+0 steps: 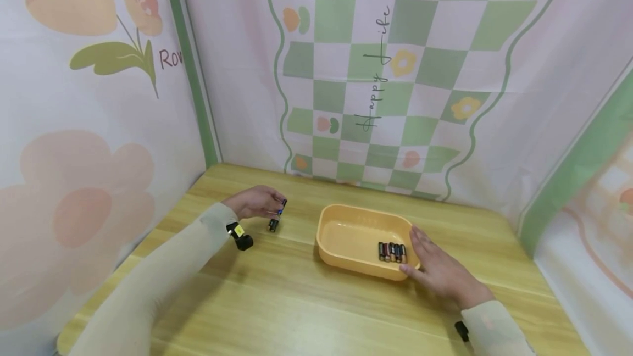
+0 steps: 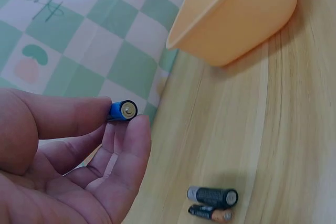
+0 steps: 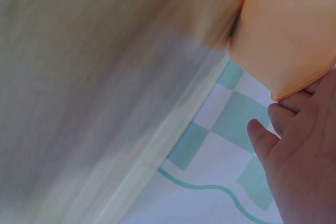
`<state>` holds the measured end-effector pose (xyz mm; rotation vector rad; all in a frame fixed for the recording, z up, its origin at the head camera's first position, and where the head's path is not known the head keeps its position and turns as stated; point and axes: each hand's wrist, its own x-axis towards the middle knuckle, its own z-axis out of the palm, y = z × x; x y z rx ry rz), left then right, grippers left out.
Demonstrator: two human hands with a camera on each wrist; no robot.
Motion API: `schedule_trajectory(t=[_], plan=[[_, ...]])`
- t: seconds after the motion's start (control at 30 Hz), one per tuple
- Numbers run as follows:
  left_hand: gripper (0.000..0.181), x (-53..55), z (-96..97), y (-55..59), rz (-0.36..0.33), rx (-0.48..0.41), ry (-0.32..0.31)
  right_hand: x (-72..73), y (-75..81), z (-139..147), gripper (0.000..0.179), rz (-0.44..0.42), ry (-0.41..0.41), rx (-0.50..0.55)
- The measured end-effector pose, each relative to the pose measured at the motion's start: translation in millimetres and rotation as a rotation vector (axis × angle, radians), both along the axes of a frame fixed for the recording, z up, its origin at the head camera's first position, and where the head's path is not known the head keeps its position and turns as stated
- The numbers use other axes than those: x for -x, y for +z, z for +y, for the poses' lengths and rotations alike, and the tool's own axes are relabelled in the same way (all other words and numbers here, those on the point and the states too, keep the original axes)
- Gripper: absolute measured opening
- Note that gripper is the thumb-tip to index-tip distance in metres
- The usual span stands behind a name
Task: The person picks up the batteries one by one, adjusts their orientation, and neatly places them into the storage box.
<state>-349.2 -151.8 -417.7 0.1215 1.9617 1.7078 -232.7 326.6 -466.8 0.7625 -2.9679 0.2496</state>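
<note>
My left hand (image 1: 257, 202) pinches a blue battery (image 2: 122, 110) between thumb and fingertips, raised over the left part of the table. Below it, a dark battery (image 2: 212, 196) and a black-and-copper battery (image 2: 210, 213) lie side by side on the wood. A yellow plastic bin (image 1: 346, 262) stands right of centre. Several batteries (image 1: 392, 252) lie in a row inside it, near its right end. My right hand (image 1: 442, 271) holds the bin's right end, thumb at the near corner and fingers along the rim; part of this grip is hidden in the right wrist view.
The wooden table (image 1: 277, 301) meets a checkered cloth backdrop (image 1: 366, 70) at its far edge. A flower-printed cloth (image 1: 89, 180) hangs at the left. Each wrist wears a small black camera, the left one (image 1: 240, 236) marked with a yellow patch.
</note>
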Motion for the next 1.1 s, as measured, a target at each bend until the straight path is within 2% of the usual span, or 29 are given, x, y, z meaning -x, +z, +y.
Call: schedule_trajectory(t=[0.33,0.5,1.1], plan=[[0.044,-5.2,20.7,14.1,-0.016,-0.017,-0.047,-0.1,1.4,0,0.091,-0.011,-0.003,0.003],[0.043,-3.5,31.1,14.7,-0.037,-0.036,-0.051,0.2,1.9,0,0.091,-0.008,-0.003,0.003],[0.041,-0.5,68.4,20.8,-0.009,-0.078,-0.104,0.5,0.0,1,0.09,0.008,0.005,0.012]])
